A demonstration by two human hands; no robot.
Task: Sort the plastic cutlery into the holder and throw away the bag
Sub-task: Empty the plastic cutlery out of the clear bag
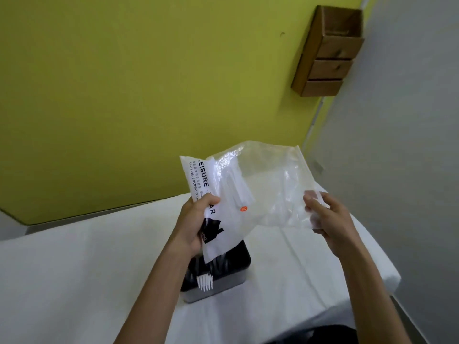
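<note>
Head view: clear plastic bag [263, 184] held up in both hands, above the white table [99, 256] and clear of it. Gripped on its printed left side by the left hand [196, 219], thumb across the front, fingers curled behind. Pinched at the right edge by the right hand [330, 217], fingertips showing blurred through the plastic. Black lettering and a small orange sticker [244, 209] on the bag's left half; right half see-through and crumpled. A few white cutlery pieces [238, 187] inside, lying toward the upper left; type not readable. Black holder [216, 292] standing on the table directly under the bag's lower corner, partly hidden by it. White forks [205, 281] upright in the holder's near left part, tines up. Open cardboard box [330, 50] far right, against the green surface.
</note>
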